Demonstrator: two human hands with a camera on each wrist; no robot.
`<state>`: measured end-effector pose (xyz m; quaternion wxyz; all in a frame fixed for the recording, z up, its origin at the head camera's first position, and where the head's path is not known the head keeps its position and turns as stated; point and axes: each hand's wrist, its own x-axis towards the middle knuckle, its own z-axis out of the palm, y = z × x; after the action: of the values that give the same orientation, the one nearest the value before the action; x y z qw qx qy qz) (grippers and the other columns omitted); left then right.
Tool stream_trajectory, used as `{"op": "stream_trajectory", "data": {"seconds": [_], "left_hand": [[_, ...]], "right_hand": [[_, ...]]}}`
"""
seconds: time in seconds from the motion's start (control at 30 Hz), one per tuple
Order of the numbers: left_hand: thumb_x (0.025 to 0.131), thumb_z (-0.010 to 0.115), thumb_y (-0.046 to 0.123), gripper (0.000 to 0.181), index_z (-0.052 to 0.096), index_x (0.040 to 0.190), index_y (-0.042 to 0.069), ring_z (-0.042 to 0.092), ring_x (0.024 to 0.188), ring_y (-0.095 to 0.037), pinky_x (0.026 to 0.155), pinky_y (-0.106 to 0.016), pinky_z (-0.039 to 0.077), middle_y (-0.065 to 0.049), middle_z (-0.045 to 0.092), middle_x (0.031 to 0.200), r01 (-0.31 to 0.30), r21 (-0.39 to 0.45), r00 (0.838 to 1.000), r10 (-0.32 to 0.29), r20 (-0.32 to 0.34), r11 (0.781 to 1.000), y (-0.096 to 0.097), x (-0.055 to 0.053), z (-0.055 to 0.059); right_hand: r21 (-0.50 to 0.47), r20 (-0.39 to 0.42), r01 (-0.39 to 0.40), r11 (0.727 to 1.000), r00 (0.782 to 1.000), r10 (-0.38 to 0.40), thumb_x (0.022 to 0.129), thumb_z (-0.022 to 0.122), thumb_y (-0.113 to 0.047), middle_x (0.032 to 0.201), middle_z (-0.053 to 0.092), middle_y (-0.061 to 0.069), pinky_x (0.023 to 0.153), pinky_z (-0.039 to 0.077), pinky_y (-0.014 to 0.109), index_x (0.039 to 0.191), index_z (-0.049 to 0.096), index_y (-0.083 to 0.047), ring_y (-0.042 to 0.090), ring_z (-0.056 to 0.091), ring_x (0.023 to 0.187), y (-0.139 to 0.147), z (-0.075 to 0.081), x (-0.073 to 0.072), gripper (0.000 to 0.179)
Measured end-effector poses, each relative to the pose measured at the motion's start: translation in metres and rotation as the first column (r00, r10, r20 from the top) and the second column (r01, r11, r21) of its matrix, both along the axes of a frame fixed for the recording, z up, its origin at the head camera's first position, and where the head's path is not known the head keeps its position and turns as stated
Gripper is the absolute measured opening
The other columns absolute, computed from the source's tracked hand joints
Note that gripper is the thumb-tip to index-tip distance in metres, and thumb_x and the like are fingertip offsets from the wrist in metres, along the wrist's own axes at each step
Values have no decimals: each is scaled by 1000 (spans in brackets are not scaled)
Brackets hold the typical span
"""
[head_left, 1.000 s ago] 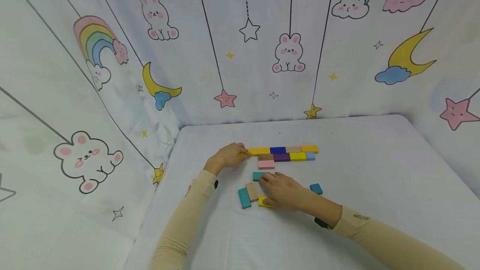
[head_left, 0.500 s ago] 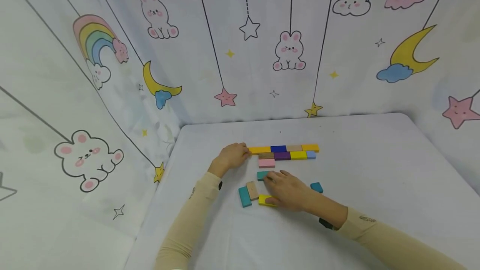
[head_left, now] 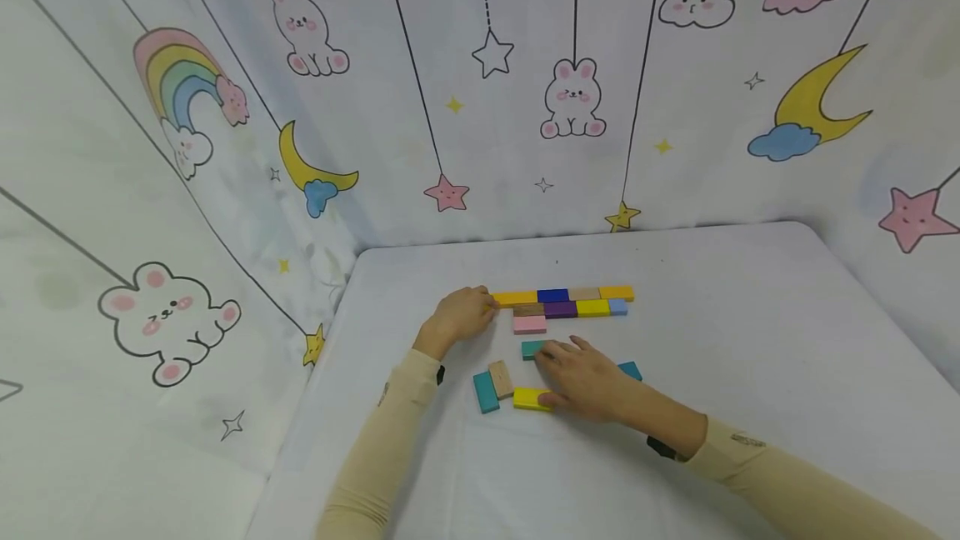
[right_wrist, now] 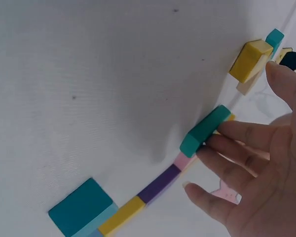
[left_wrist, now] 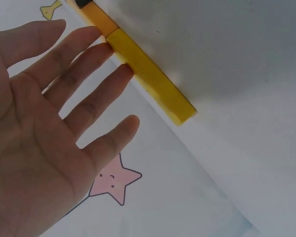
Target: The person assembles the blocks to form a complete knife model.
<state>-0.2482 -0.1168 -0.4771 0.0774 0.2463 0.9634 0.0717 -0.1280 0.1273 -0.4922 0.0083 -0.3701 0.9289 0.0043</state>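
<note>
My left hand (head_left: 463, 312) is at the left end of the back row of wooden blocks. In the left wrist view its extended fingertips touch the side of a yellow block (left_wrist: 153, 76), which butts against an orange block (left_wrist: 101, 19). My right hand (head_left: 588, 379) is spread low over the table, and its fingertips touch a teal block (right_wrist: 205, 131) in front of the pink block (head_left: 529, 324). The right thumb lies at the right end of a loose yellow block (head_left: 531, 399); whether it touches that block I cannot tell.
The second row has a brown block (head_left: 528, 309), a purple block (head_left: 560, 309), a yellow block (head_left: 592, 307) and a light blue block (head_left: 617, 307). Loose nearby are a teal block (head_left: 486, 392), a natural wood block (head_left: 500, 379) and a blue-teal block (head_left: 630, 370).
The right hand has shifted rightward, and the teal block at its fingertips has slid right with it. The left hand stays nearly still at the row's left end.
</note>
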Motion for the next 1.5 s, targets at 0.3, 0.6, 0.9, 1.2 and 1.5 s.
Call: {"op": "stream_trajectory", "data": {"seconds": [0.3,0.6,0.9,1.2,1.5], "left_hand": [[110,54,29,33,74,131,15,61,128,-28,109,-45,50,-6,64,138,-33,10,999,33,28,999,3,6,3],[110,53,27,33,72,133,13,61,128,-30,111,-46,48,-8,64,139,-17,9,1000,16,15,1000,1,6,4],[111,50,28,36,69,137,11,60,130,-31,113,-46,47,-9,63,142,-6,10,1000,6,9,1000,-1,5,-2],[106,62,33,36,70,137,16,59,130,-29,109,-47,50,-5,60,145,-41,21,999,41,37,999,-3,10,-3],[108,58,32,36,69,138,16,57,133,-29,109,-47,50,-5,59,146,-42,28,999,41,34,999,-3,8,-3]], "right_hand": [[-12,-5,10,1000,1000,-10,99,65,-57,141,58,12,112,44,60,142,61,-5,28,60,128,12,0,1,69],[-15,-25,5,1000,1000,-5,100,65,-56,138,59,10,111,45,59,142,61,-5,26,61,126,21,-1,0,67],[-22,-16,50,998,999,-51,98,68,-56,136,60,10,113,44,57,142,61,-5,25,63,122,29,-3,0,67],[-15,-4,82,997,997,-82,99,66,-57,137,59,12,114,43,58,143,60,-4,27,61,124,35,-4,-1,69],[-9,-14,95,995,995,-96,99,65,-58,134,59,12,113,45,55,142,61,-3,27,61,123,42,-4,-10,69]]}}
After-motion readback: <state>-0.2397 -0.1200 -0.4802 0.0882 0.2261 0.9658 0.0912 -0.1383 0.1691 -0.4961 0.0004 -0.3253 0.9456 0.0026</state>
